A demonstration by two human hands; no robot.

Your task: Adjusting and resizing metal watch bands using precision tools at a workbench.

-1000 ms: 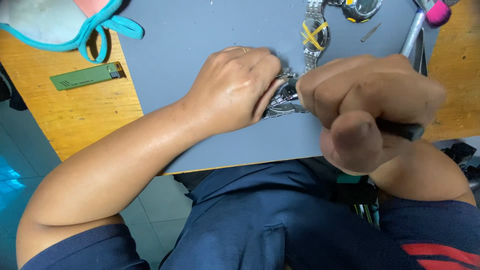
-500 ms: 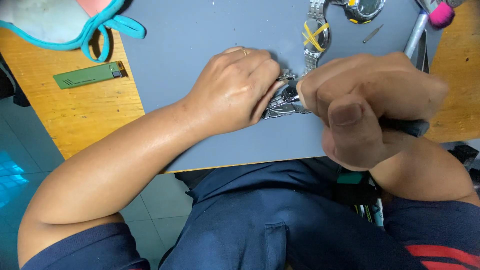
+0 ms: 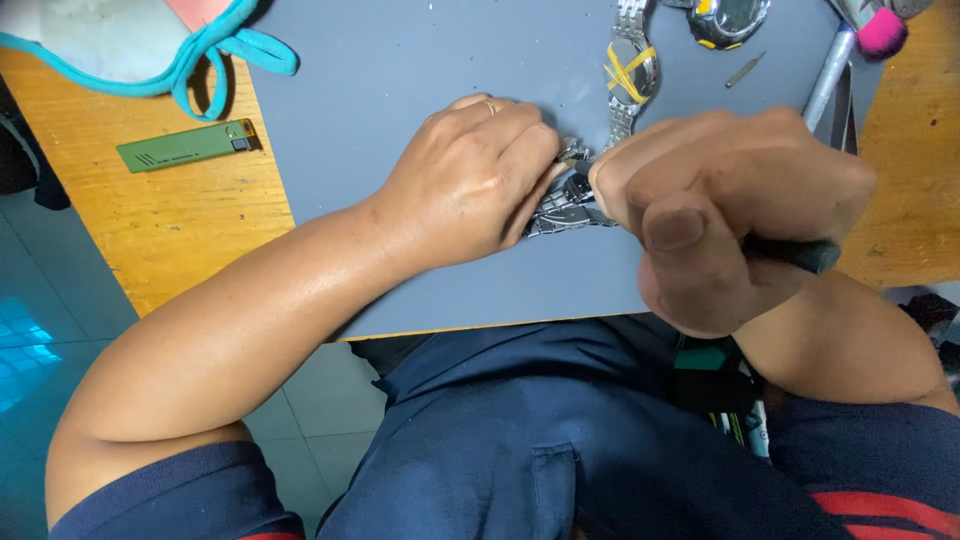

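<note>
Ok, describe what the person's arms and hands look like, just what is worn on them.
Both arms are bare from the upper arm down, each ending in a short navy blue sleeve; the left sleeve has a thin red edge at the bottom of the picture, the right sleeve carries a red stripe. The left hand wears a thin gold ring. The right hand shows no ring or glove.

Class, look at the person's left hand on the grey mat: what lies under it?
Under the left hand a silver metal watch bracelet pokes out on the grey mat, beside the right hand. The watch's case and face are mostly covered, so cannot be described.
</note>
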